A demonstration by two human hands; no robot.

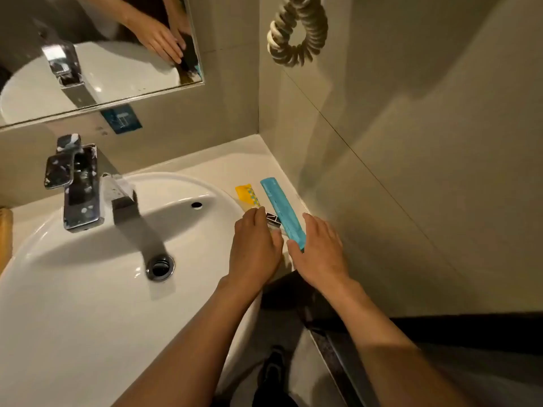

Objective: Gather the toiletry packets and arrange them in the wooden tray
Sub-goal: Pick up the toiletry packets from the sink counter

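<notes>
Three toiletry packets lie on the white counter to the right of the basin. A long blue packet [282, 211] lies nearest the wall. A yellow packet with a blue check pattern [247, 195] lies beside it. A small dark packet [272, 220] sits between them. My left hand [255, 248] rests over the near end of the yellow packet, fingertips touching the dark packet. My right hand [318, 251] has its thumb and fingers at the near end of the blue packet; whether it grips is unclear. A wooden tray edge [5, 230] shows at the far left.
A white basin [88, 274] with a chrome faucet [85, 189] and a drain [160, 267] fills the left. A mirror [97, 51] hangs above. The tiled wall [411, 142] stands close on the right, with a coiled cord [296, 33] hanging on it.
</notes>
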